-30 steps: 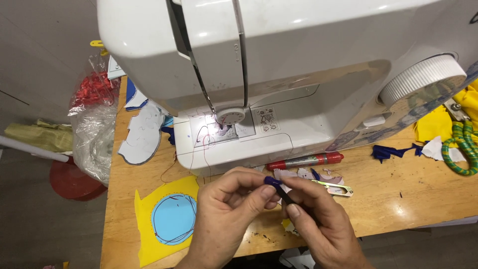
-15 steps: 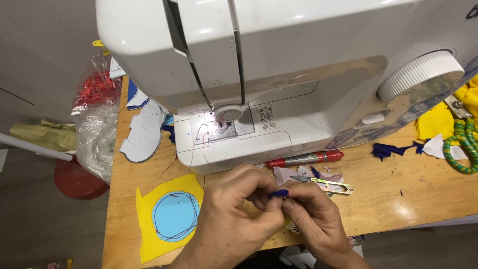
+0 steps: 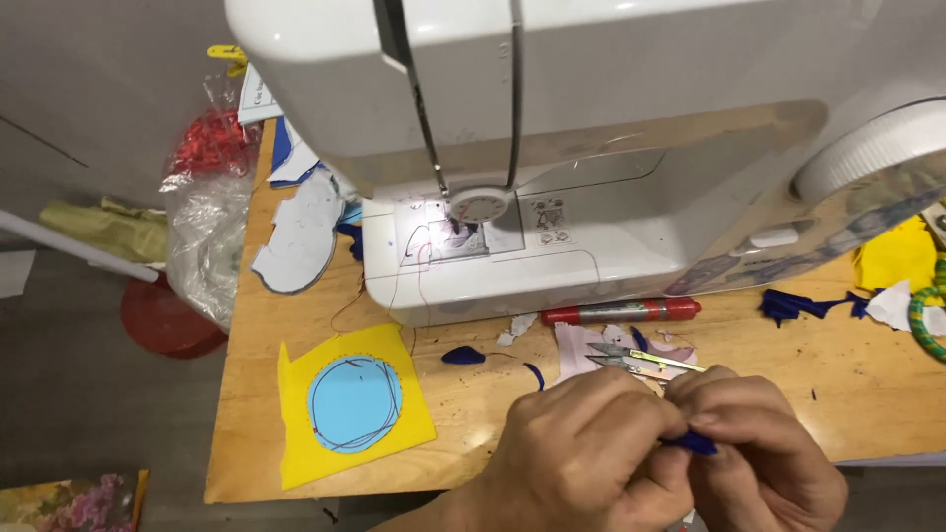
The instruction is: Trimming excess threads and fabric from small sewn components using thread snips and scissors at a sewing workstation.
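Both hands, left hand [image 3: 581, 448] and right hand [image 3: 764, 453], pinch one dark blue fabric scrap [image 3: 698, 443]; two more blue scraps [image 3: 463, 356], one red marker [image 3: 621, 312] nearby.

Small sewing or craft workspace, likely home-scale. A white sewing machine [image 3: 591, 158] takes up most of a plain wooden table [image 3: 857, 394], its needle area lit. Fabric work lies all about: a yellow fabric square [image 3: 296, 433] with a light blue circle [image 3: 353, 402] stitched on, dark blue fabric scraps [image 3: 803, 303], pale cut pieces [image 3: 301, 236], thread snips [image 3: 641, 363] and a red marker [image 3: 621, 312]. A clear plastic bag [image 3: 207, 246] of offcuts hangs at the table's left edge. Grey floor [image 3: 79, 394] below, with a red round lid [image 3: 168, 320] on it.
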